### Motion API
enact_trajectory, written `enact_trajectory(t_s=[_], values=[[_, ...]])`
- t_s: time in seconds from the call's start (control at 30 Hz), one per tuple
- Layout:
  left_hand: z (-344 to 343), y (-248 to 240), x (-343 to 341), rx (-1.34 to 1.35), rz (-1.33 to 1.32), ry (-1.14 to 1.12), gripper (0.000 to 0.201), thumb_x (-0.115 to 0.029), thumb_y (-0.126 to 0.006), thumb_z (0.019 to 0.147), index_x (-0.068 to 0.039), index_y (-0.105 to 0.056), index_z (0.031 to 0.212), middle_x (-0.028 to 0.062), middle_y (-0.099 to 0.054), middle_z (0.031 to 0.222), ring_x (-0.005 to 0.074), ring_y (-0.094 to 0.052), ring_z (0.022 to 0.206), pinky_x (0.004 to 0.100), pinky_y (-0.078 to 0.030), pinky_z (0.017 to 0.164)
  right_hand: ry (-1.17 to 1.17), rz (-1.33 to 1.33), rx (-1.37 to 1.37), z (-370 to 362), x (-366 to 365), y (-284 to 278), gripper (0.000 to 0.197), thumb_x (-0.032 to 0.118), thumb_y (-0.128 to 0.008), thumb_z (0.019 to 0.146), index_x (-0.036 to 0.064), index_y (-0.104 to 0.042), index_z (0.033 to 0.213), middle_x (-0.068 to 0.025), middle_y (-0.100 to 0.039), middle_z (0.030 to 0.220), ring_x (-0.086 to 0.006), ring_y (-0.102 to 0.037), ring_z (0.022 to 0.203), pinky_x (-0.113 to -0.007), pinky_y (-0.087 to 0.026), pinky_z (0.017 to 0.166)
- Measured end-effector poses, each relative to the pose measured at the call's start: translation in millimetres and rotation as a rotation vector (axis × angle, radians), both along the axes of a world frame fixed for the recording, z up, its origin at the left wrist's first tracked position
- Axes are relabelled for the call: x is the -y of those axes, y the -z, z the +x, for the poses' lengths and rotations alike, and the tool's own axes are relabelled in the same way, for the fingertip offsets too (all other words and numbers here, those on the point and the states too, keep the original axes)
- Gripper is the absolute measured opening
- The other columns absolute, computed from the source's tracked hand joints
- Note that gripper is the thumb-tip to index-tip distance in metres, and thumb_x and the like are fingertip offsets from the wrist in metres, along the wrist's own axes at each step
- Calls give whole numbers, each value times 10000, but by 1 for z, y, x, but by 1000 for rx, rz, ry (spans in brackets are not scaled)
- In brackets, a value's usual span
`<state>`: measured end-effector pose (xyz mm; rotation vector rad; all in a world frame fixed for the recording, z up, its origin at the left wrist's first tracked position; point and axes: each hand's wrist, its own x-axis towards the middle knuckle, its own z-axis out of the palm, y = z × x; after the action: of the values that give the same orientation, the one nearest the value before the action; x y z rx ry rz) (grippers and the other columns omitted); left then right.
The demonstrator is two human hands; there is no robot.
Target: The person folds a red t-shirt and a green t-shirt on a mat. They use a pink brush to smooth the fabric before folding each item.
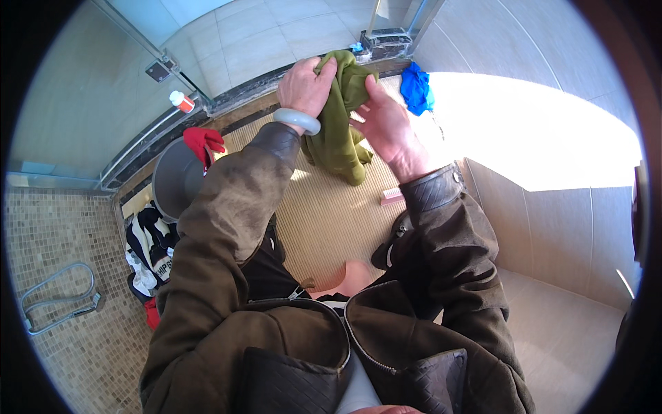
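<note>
Out in front of me hangs a crumpled olive-green garment (335, 124), its lower end dangling over a ribbed tan mat. My left hand (307, 86), with a pale bangle at the wrist, is closed on the garment's upper part. To the right, my right hand (390, 127) shows its palm, fingers apart, with the thumb and fingertips against the cloth's edge. Some of those fingertips are hard to make out. Below the right hand, a pink scrubbing brush (392, 196) lies on the mat.
A grey basin (178, 181) stands left, with a red cloth (204, 141) over its rim. Black-and-white clothes (153, 238) are heaped beside it. A blue cloth (417, 88) lies far right. A red-and-white bottle (182, 101) stands by the glass; a shower hose (62, 297) lies at left.
</note>
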<state>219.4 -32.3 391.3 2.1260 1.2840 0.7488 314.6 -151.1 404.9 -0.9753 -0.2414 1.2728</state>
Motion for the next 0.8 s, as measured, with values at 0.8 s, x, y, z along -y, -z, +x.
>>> enact_trajectory(t_s=[0.8], values=[[-22, -13, -8, 490, -732, 764, 321, -100, -651, 888, 7, -634, 1189, 65, -681, 1080, 139, -633, 988, 277, -495, 897, -483, -92, 781, 56, 11, -14, 590, 286, -875, 710, 51, -648, 1201, -48, -696, 994, -156, -648, 948, -291, -529, 810]])
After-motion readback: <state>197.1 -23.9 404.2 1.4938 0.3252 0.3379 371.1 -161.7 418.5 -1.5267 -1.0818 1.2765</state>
